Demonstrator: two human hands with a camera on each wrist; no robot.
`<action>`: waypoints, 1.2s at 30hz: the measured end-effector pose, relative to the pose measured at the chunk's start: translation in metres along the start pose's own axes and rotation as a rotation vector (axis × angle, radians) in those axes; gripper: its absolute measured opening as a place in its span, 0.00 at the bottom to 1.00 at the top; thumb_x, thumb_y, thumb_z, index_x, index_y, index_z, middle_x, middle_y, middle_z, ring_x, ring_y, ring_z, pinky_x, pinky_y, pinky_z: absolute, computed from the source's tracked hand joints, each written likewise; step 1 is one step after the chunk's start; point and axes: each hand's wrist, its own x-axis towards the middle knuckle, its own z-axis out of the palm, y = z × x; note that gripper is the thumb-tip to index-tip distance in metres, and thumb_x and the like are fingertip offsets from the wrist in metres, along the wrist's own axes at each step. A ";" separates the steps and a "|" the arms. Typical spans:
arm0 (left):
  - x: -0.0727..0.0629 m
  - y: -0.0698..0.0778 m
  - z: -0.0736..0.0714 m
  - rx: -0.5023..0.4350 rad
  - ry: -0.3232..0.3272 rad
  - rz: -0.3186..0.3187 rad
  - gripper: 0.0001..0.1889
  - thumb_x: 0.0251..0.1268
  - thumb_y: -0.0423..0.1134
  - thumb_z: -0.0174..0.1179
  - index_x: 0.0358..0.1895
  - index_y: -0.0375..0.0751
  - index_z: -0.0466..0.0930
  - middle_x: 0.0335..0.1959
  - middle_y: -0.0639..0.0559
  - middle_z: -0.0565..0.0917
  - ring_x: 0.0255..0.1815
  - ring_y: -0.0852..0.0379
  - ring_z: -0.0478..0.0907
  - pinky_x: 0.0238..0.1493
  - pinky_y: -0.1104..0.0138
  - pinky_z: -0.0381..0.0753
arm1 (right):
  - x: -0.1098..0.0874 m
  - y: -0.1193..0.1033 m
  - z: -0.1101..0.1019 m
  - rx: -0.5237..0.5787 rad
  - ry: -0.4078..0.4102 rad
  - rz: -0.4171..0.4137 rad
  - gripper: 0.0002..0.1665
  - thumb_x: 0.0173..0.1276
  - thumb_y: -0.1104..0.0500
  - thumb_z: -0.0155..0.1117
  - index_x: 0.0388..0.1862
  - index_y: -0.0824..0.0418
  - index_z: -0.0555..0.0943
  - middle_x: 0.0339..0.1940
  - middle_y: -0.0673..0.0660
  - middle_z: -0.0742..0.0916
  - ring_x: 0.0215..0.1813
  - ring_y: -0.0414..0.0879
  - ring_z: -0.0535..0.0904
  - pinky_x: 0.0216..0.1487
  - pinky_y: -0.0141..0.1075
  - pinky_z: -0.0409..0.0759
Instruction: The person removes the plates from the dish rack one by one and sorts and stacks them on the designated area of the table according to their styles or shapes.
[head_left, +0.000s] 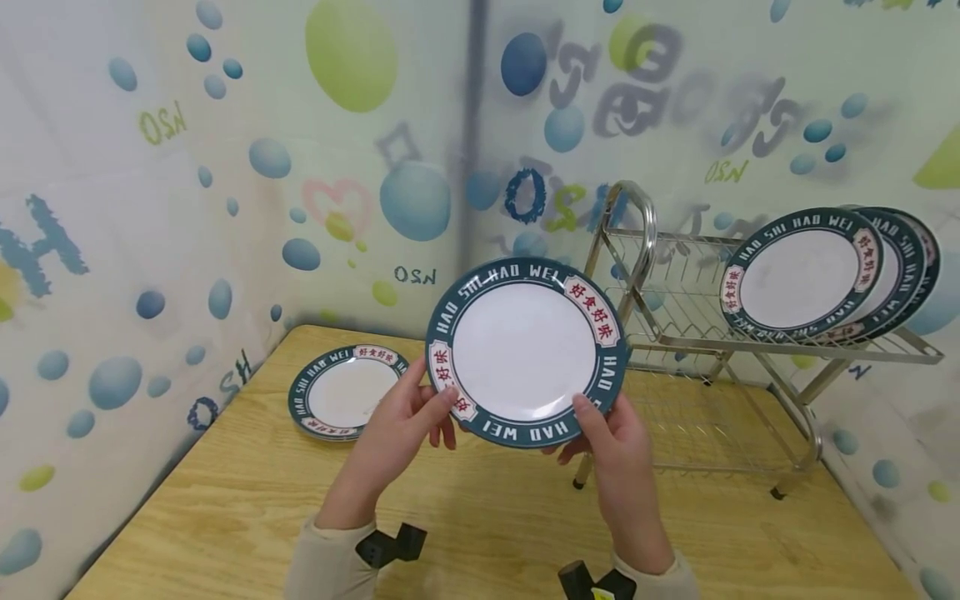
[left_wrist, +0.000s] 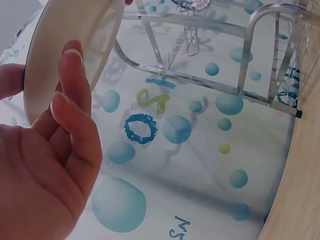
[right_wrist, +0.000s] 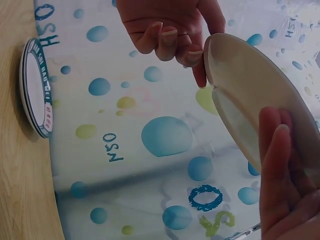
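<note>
A white plate [head_left: 525,350] with a dark green lettered rim is held up in both hands, tilted so its face points at the head camera. My left hand [head_left: 401,421] grips its lower left rim, thumb on the front and fingers behind. At the lower right rim my right hand [head_left: 618,458] pinches it the same way. In the left wrist view the pale underside of the plate [left_wrist: 70,45] shows with fingers against it. The right wrist view also shows the underside [right_wrist: 255,85] between both hands. Another matching plate [head_left: 345,396] lies on the table behind my left hand.
A two-tier metal dish rack [head_left: 645,325] stands at the right on the wooden table [head_left: 247,508]. Several matching plates [head_left: 806,271] lean together on its upper tier. Patterned curtain [head_left: 360,192] closes off the back and sides.
</note>
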 end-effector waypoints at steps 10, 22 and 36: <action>0.002 -0.004 -0.002 -0.051 0.054 0.000 0.22 0.68 0.38 0.45 0.64 0.50 0.56 0.29 0.43 0.81 0.22 0.42 0.76 0.25 0.64 0.75 | 0.001 0.001 0.006 0.007 -0.024 0.009 0.20 0.67 0.53 0.52 0.56 0.58 0.67 0.32 0.60 0.83 0.28 0.54 0.80 0.24 0.40 0.78; 0.005 -0.027 -0.016 -0.141 0.255 -0.087 0.16 0.67 0.42 0.45 0.57 0.54 0.67 0.28 0.42 0.80 0.20 0.43 0.75 0.21 0.66 0.73 | 0.003 0.006 0.009 -0.023 -0.062 0.041 0.21 0.67 0.52 0.51 0.59 0.51 0.66 0.31 0.60 0.84 0.28 0.54 0.80 0.25 0.42 0.78; 0.003 -0.030 -0.022 -0.172 0.435 -0.087 0.15 0.66 0.39 0.42 0.54 0.49 0.72 0.27 0.43 0.78 0.18 0.52 0.71 0.20 0.67 0.72 | 0.006 0.008 0.007 -0.029 -0.068 0.076 0.26 0.67 0.53 0.51 0.63 0.43 0.61 0.32 0.60 0.83 0.29 0.56 0.81 0.26 0.41 0.78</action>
